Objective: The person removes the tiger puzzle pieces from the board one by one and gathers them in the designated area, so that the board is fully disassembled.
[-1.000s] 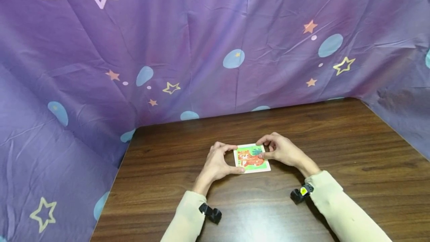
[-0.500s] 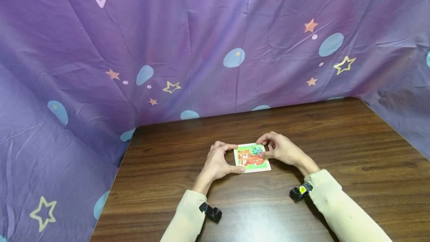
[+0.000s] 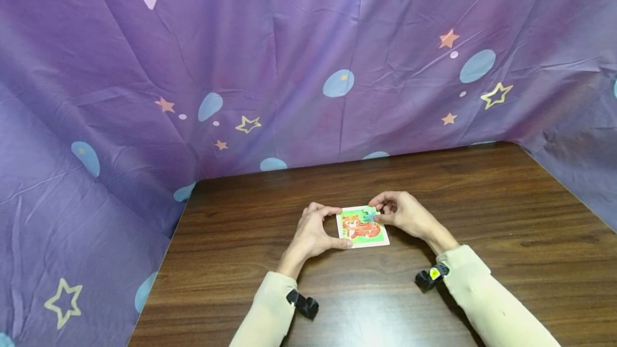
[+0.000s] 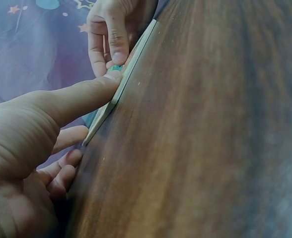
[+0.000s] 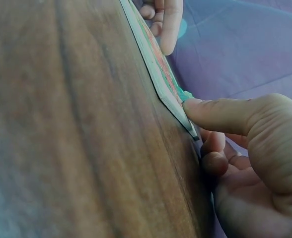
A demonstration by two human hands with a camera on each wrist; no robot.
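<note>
Spanning tiger puzzle (image 3: 360,228), left hand (image 3: 311,233) grips; right hand (image 3: 407,215) pinches teal piece (image 3: 369,216).

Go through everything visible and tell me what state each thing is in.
Puzzle board: flat on the table.
Puzzle piece: apparently raised, not fully seated.
Left hand: gripping the board's left side.
Right hand: thumb touching the piece.
Curtain: hanging, creased.

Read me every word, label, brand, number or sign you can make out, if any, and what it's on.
No readable text in any view.
Tiger board: a drawing, no lettering visible.
Teal puzzle piece: none visible.
Purple cloth: printed stars, dots and blue ovals, no words or numbers.
Yellow patch on the right wrist's black device: too small to tell whether it bears any marking.
</note>
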